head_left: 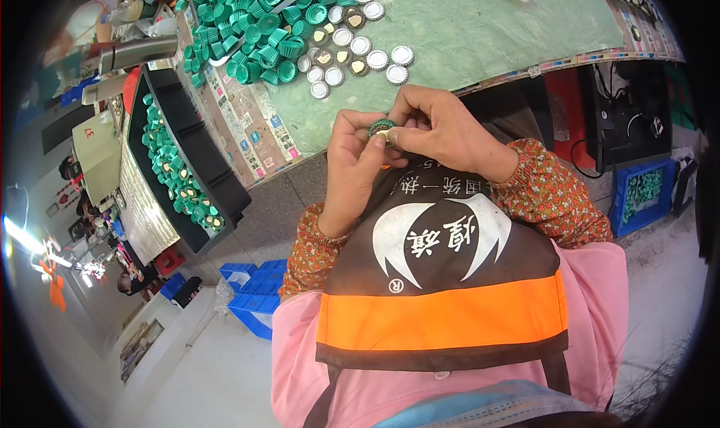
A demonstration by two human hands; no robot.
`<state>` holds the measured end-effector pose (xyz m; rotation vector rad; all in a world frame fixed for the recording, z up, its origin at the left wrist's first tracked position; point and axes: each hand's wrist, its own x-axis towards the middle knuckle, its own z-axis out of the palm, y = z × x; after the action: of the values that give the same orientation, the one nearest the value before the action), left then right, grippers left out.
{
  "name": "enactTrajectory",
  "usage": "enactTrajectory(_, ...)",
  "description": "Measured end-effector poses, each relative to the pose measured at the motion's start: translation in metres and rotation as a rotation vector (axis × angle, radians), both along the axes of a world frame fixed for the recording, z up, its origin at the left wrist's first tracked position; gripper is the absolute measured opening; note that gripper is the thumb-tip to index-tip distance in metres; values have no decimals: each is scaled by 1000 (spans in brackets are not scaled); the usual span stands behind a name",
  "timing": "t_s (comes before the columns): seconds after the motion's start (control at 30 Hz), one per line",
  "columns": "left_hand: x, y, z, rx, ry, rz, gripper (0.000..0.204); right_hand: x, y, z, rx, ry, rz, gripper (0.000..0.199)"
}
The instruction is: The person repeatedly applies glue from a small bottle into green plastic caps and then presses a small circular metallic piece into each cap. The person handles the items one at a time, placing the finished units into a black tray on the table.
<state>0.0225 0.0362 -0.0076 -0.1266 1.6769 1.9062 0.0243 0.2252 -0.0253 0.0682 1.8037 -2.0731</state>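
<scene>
Fingers of both hands [397, 139] hide most of the small green cup [380, 127]; its contents perhaps gold.

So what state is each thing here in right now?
Left hand: closed on the green cup.
Right hand: pinching the same cup.
Green cup: held between both hands, off the table.
Green cup pile: loose heap on the table.
Silver discs: lying flat.
Black tray: partly filled.

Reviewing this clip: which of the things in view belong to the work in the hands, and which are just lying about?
In use:
- green foil cup, pinched between left hand and right hand
- pile of green foil cups
- loose silver discs
- black tray of filled green cups

Lying about:
- metal flask
- blue crates on the floor
- blue crate at right
</scene>
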Motion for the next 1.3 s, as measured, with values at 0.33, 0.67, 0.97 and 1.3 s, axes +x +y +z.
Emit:
enactTrajectory(0.33,2,-5,-15,33,-81,87,22,0,-12,-22,-52,37,-1,15)
enactTrajectory(0.67,0,-4,-8,-33,-109,115,22,-14,22,-12,59,93,-11,17)
enactTrajectory(0.97,5,-6,-15,-126,8,21,21,-3,-4,-10,148,76,96,10)
enactTrajectory(1.3,-60,-151,24,664,154,545,30,-54,89,-1,723,621,-462,22)
